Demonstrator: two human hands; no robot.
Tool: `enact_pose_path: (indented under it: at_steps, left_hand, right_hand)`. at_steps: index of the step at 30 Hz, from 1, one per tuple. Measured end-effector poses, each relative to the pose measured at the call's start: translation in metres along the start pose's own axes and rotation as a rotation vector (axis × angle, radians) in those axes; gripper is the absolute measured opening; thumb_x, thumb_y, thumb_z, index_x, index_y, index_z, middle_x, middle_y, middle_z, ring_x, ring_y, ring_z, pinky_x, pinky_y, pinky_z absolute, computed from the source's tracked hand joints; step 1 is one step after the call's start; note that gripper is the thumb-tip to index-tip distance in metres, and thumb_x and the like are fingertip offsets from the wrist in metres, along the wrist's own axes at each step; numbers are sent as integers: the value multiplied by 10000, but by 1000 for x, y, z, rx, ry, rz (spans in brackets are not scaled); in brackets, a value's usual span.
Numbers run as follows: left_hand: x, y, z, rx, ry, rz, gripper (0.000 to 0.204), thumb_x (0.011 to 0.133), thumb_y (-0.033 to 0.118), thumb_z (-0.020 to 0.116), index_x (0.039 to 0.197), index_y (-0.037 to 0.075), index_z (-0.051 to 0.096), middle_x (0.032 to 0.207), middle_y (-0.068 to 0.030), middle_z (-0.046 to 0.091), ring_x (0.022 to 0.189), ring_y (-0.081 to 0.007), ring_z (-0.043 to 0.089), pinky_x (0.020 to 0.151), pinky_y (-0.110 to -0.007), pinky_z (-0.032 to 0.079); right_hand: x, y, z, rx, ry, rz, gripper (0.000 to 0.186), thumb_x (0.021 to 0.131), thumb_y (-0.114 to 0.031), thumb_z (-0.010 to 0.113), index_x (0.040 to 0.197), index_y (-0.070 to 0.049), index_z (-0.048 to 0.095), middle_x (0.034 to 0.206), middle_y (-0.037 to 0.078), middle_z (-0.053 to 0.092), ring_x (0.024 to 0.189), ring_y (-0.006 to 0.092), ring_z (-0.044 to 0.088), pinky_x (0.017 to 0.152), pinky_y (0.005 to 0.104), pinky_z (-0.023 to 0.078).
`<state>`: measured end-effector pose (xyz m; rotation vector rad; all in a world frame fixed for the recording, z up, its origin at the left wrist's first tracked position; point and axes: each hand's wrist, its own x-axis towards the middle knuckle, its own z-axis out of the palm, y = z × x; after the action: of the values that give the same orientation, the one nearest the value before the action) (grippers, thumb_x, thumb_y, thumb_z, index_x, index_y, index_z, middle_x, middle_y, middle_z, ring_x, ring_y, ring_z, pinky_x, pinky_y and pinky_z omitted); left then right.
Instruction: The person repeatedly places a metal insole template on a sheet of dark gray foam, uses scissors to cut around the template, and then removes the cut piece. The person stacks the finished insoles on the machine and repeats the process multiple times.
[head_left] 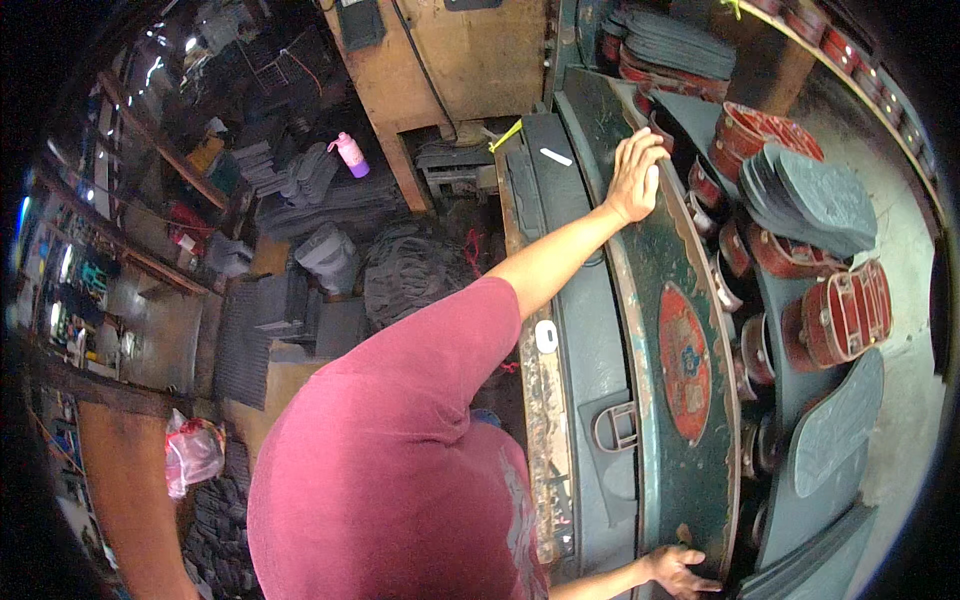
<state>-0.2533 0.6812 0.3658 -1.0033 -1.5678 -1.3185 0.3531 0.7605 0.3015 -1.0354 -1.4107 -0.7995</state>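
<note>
A long dark-green metal machine beam (660, 250) with a red oval plate (685, 362) runs down the view in front of me. My left hand (636, 178) rests on its far end, fingers stretched over the edge. At the near end my right hand (683, 572) lies against the beam with its fingers extended. Neither hand holds a loose thing. Beside the beam, a metal-edged cutting die (617, 428) sits on a dark grey sheet (590, 350). A small white rounded object (546, 336) lies by the worn table edge (545, 430).
Beyond the beam stand several red cutting dies (850, 312), a stack of grey sole-shaped pieces (808, 198), and one large sole piece (838, 425). Dark sheets (815, 555) lie at lower right. Behind me are a dark heap (420, 275), a pink-purple bottle (352, 156) and a plastic bag (193, 453).
</note>
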Motion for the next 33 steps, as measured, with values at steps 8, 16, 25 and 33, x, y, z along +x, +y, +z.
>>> enact_pose_path:
  at_steps: [8,16,25,33]
  left_hand:
    - [-3,3,2,37,11,-6,274,928,149,467,1168,96,588,1360,-172,547,1408,-402,420,1170,-552,280]
    - [0,13,1,-8,32,-30,245,880,91,504,1120,102,552,1325,-158,518,1395,-400,410,1152,-571,293]
    - [-5,19,1,-27,-9,-135,217,922,77,474,1134,100,511,1366,-170,469,1451,-399,337,1201,-570,204]
    - [11,1,-9,84,103,142,204,929,231,515,1025,77,606,1114,-196,640,1031,-415,599,912,-546,472]
  right_hand:
    - [-9,0,-3,43,-47,27,752,1058,-509,448,1551,52,360,1602,391,236,1464,555,259,1125,744,191]
    - [-25,-64,27,349,-143,7,736,1052,-490,476,1534,57,377,1577,377,268,1455,539,278,1133,720,203]
    - [-24,-104,44,515,-190,-9,719,1045,-469,507,1515,63,396,1549,360,305,1444,521,299,1142,695,216]
    - [-13,-44,13,184,-149,-5,704,1039,-450,535,1499,69,412,1525,345,337,1434,506,318,1149,671,228]
